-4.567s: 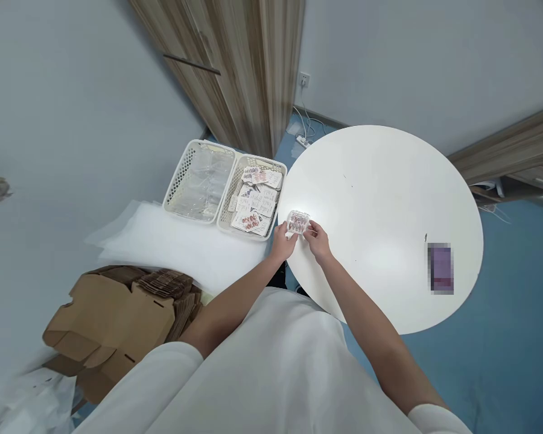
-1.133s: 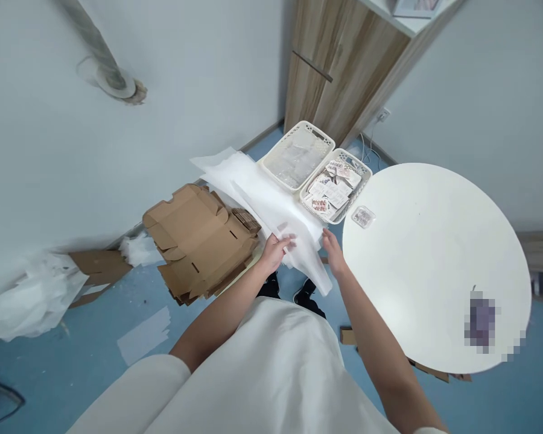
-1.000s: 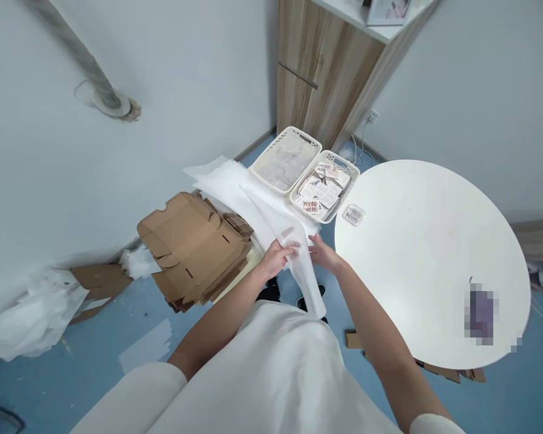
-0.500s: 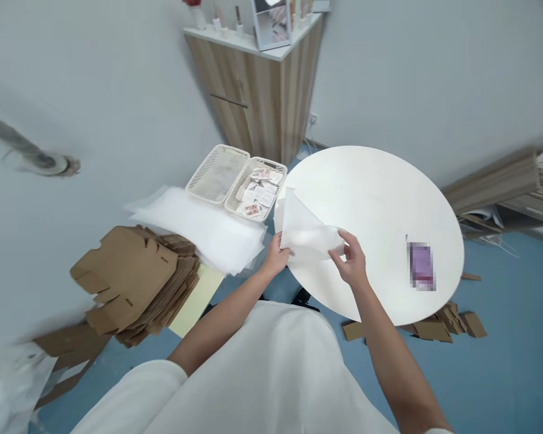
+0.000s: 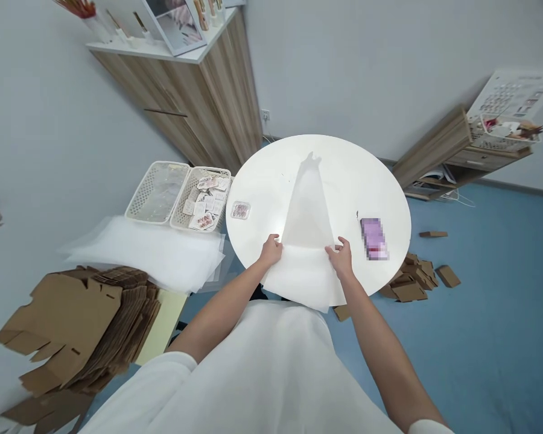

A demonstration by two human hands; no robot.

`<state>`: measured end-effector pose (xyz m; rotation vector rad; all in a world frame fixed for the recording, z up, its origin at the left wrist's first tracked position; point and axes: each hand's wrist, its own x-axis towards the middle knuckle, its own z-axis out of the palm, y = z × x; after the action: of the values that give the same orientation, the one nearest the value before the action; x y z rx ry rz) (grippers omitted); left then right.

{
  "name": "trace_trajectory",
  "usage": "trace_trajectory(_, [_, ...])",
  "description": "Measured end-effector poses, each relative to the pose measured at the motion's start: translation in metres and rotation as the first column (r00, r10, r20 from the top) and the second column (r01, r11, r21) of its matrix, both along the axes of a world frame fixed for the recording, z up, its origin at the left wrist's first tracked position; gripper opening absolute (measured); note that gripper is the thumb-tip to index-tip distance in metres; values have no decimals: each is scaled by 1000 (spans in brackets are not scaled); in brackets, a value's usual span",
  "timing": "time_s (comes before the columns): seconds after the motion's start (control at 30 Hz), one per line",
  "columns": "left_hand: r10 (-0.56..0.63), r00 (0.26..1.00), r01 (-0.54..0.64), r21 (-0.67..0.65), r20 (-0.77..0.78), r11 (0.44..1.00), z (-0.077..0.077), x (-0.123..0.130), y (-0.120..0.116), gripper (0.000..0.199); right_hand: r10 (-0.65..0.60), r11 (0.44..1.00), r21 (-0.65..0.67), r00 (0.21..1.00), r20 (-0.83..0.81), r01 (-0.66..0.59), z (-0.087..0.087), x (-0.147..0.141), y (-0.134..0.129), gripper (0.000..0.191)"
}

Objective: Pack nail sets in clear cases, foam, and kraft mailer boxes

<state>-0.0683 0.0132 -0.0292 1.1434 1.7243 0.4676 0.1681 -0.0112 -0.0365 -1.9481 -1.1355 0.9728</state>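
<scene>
A thin white translucent sheet [image 5: 301, 277] hangs over the near edge of the round white table [image 5: 257, 175]. My left hand [image 5: 271, 250] pinches it at its upper left corner. At the upper right corner, my right hand [image 5: 341, 258] also has it between thumb and fingers. Beyond the sheet, a grey tapering patch, seemingly a shadow, stretches across the tabletop. A small clear pack [image 5: 241, 210] lies on the table's left side. To the right of my right hand is a blurred-out purple object [image 5: 373, 238].
Left of the table are a basket of small cards [image 5: 208, 202], another white basket [image 5: 156, 193], a pile of white sheets [image 5: 149, 247] and a stack of flat cardboard boxes [image 5: 67, 319]. Small brown boxes [image 5: 409, 280] lie on the floor at right. A wooden cabinet [image 5: 185, 96] stands behind.
My view has turned to the right. Both hands have brought the sheet to the table's near edge and spread it out; before, it was bunched and folded above the table's left side.
</scene>
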Motion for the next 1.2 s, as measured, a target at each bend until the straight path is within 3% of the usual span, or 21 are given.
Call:
trace_trajectory(0.13, [-21,991,26,32,-132,999,-7,-1,-4,38,-8,1000,15,997,76,7,-24,0,0,64])
trace_trajectory(0.3, [-64,978,77,56,-198,996,-13,-4,0,37,43,994,72,921,387,-77,-20,-14,-13,69])
trace_trajectory(0.37, [-98,968,118,75,-233,990,-15,-5,4,37,172,973,47,842,512,-227,-13,-27,-24,64])
trace_trajectory(0.47, [-146,952,176,93,-270,980,-16,-8,10,37,449,875,-135,679,581,-464,-8,-48,-40,57])
trace_trajectory(0.53, [-185,934,237,142,-306,961,-13,-11,11,41,558,818,-271,588,586,-507,-9,-57,-45,55])
trace_trajectory(0.6, [-248,897,339,211,-365,917,-7,-16,9,47,598,796,-356,544,589,-489,-10,-60,-44,55])
trace_trajectory(0.73, [-506,759,628,255,-410,735,-1,-28,-1,49,609,791,-403,530,590,-461,-10,-54,-32,56])
trace_trajectory(0.83, [-629,683,725,242,-372,645,-5,-36,-5,45,609,792,-415,536,584,-448,-10,-52,-25,55])
trace_trajectory(0.97, [-655,647,757,232,-391,610,-16,-38,-5,49,592,806,-418,552,587,-419,-10,-55,-26,55])
trace_trajectory(1.07, [-653,661,749,275,-370,603,-18,-42,-5,50,563,827,-401,576,593,-396,-6,-60,-26,55])
trace_trajectory(1.2, [-567,755,655,345,-329,672,-14,-60,0,50,495,867,-286,630,599,-409,3,-82,-11,57])
